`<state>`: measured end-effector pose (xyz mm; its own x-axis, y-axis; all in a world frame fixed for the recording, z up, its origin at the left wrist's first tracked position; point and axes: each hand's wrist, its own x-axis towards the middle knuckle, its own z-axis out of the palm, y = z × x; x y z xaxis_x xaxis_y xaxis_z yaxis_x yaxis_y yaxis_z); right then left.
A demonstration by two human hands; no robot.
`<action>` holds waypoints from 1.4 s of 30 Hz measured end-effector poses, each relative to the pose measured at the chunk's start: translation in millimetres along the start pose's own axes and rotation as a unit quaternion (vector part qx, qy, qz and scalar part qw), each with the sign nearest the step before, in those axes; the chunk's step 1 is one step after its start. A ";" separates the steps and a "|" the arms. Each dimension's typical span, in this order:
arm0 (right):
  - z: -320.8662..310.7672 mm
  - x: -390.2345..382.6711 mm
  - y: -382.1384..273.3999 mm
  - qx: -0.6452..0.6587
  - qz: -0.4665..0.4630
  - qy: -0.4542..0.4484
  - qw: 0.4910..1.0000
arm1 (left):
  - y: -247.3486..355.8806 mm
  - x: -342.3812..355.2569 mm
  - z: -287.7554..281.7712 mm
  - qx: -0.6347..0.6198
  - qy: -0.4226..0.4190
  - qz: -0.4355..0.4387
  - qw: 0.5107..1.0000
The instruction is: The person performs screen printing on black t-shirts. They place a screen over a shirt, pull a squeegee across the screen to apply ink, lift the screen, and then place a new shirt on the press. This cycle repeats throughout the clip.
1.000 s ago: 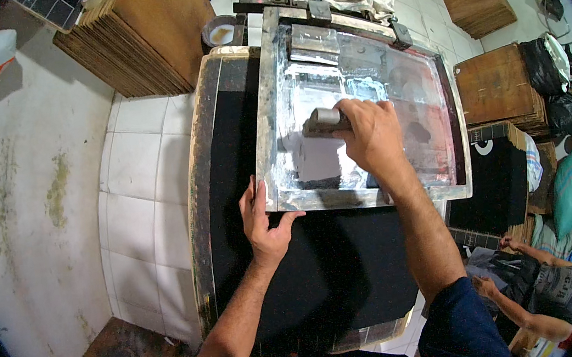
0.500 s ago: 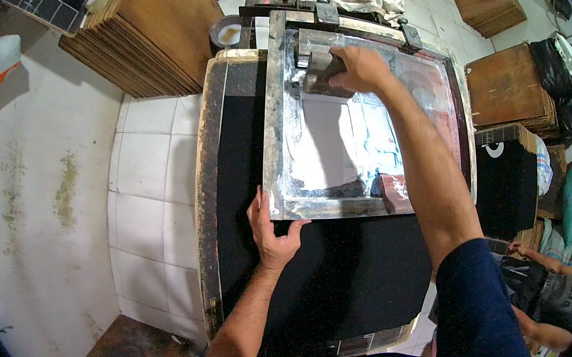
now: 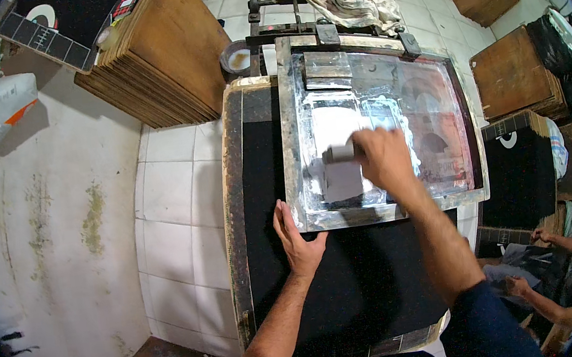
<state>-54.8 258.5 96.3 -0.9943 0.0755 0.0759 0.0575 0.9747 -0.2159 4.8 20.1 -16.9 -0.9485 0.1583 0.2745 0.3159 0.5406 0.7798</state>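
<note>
Squeegee is over the white ink on the left part of the mesh, with the right hand wrapped tight on it, all pretty smeared by motion. Left hand cups the near left corner of the screen frame, fingers up the side, thumb along the bottom edge, I'd guess to steady it; can't tell from here if it's really squeezing. Far rail sits in two dark clamps, so that end looks anchored anyway. Whole thing lies over black fabric on one long board. Count: one frame, two clamps, one squeegee in hand, one dark block parked far left inside the frame, probably out of the way, one bundled cloth behind, one bucket.
</note>
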 end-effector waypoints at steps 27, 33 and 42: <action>-35.6 -93.3 87.9 -0.044 -0.047 -0.043 0.997 | 8.2 2.0 7.2 0.026 0.042 -0.059 0.997; -33.8 -93.1 89.9 0.033 -0.028 -0.022 0.999 | 4.9 -2.0 9.7 0.009 0.038 -0.087 0.995; -17.3 48.0 143.1 -0.043 -0.045 -0.055 0.997 | -2.7 -5.3 15.8 0.000 0.058 -0.074 0.996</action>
<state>-92.8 405.3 85.8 -0.9994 -0.0316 -0.0161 -0.0292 0.9913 -0.1284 8.6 30.9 -29.4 -0.9753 -0.0198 0.2200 0.1729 0.5512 0.8163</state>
